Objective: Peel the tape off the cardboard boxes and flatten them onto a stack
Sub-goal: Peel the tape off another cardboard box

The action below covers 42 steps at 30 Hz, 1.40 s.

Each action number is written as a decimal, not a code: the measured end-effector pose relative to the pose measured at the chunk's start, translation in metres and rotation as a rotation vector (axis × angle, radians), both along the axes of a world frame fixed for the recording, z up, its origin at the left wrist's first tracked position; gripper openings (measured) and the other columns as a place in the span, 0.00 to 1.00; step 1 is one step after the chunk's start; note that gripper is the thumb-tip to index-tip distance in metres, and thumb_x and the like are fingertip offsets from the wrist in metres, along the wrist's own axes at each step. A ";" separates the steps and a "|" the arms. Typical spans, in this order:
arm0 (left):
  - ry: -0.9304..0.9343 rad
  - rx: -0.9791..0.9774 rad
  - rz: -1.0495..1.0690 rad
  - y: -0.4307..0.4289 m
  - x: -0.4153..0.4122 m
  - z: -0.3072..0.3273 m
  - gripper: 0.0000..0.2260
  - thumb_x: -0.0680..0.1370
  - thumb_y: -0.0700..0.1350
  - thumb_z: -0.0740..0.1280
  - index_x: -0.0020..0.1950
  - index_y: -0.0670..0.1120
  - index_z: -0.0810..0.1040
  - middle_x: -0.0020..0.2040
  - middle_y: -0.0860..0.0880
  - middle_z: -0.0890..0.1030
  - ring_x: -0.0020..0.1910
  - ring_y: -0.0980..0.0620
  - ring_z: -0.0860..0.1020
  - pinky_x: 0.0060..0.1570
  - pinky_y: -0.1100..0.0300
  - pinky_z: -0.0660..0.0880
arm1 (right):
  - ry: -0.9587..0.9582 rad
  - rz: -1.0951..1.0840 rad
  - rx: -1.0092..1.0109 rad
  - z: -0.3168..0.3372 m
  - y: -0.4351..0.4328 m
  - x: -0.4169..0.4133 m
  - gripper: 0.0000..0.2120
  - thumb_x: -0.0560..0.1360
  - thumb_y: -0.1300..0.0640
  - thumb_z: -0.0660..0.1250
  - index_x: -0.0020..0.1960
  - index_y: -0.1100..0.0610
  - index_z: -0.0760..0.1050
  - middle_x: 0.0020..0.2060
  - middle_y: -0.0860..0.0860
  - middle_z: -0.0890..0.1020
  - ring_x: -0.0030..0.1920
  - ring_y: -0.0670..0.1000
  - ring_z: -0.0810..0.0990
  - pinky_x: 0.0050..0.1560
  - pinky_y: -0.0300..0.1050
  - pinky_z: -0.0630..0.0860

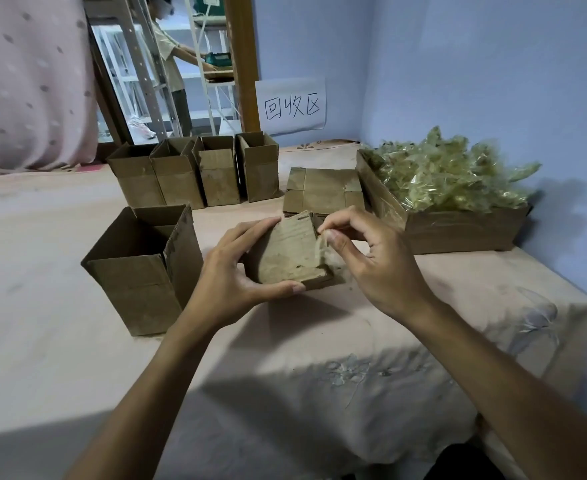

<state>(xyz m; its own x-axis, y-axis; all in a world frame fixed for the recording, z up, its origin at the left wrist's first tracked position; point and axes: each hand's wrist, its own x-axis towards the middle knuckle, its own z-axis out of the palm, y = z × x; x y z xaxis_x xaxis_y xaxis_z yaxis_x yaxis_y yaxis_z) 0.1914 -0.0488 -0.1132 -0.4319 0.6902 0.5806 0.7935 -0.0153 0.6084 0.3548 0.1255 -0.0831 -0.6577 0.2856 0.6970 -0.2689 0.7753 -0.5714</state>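
Fingers point(337, 238) on tape point(322, 251) — at box point(285, 254) edge

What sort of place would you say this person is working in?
Probably a makeshift recycling corner in a back room: a handwritten wall sign reads 回收区 (recycling area), opened cardboard boxes stand on a cloth-covered surface, and a carton is heaped with peeled tape. Metal shelving shows behind.

head-worn view, angled forward and down, close over table point(77, 358)
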 end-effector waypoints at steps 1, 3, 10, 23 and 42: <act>-0.006 0.008 0.003 -0.002 -0.001 -0.001 0.43 0.63 0.64 0.81 0.76 0.53 0.73 0.68 0.56 0.76 0.69 0.53 0.74 0.62 0.56 0.76 | 0.004 0.003 0.000 0.001 -0.002 -0.002 0.03 0.81 0.59 0.67 0.52 0.56 0.80 0.46 0.47 0.83 0.49 0.51 0.82 0.50 0.55 0.77; -0.017 0.024 0.012 -0.007 -0.002 -0.003 0.43 0.63 0.64 0.81 0.75 0.52 0.74 0.68 0.55 0.77 0.69 0.53 0.74 0.64 0.51 0.76 | 0.007 0.008 0.002 0.002 -0.005 -0.005 0.03 0.81 0.60 0.68 0.52 0.56 0.81 0.45 0.46 0.83 0.48 0.51 0.83 0.49 0.56 0.78; -0.023 0.037 0.046 -0.027 -0.001 -0.010 0.43 0.64 0.64 0.80 0.76 0.51 0.73 0.68 0.56 0.77 0.69 0.54 0.75 0.66 0.55 0.75 | 0.013 0.016 -0.016 0.003 -0.018 -0.019 0.04 0.82 0.57 0.67 0.52 0.55 0.80 0.44 0.47 0.84 0.46 0.51 0.84 0.47 0.58 0.80; -0.034 0.140 0.161 -0.055 0.024 -0.035 0.46 0.69 0.60 0.79 0.80 0.44 0.64 0.74 0.51 0.72 0.73 0.54 0.72 0.66 0.63 0.75 | -0.108 0.188 -0.022 0.006 -0.064 -0.038 0.03 0.80 0.59 0.70 0.51 0.54 0.82 0.45 0.43 0.84 0.49 0.49 0.82 0.51 0.50 0.79; 0.039 0.231 0.243 -0.056 0.044 -0.039 0.38 0.67 0.51 0.83 0.72 0.40 0.73 0.65 0.47 0.78 0.65 0.51 0.78 0.63 0.57 0.76 | -0.032 0.023 0.325 -0.012 -0.068 -0.034 0.04 0.77 0.63 0.69 0.50 0.56 0.80 0.45 0.47 0.76 0.46 0.47 0.75 0.49 0.42 0.72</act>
<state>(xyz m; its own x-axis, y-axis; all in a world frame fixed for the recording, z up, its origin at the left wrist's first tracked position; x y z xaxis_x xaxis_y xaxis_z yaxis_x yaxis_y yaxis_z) 0.2354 -0.1046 -0.1522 -0.5416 0.4180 0.7293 0.8137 0.0430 0.5797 0.3212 0.0577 -0.0949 -0.6846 0.0367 0.7280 -0.2743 0.9124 -0.3039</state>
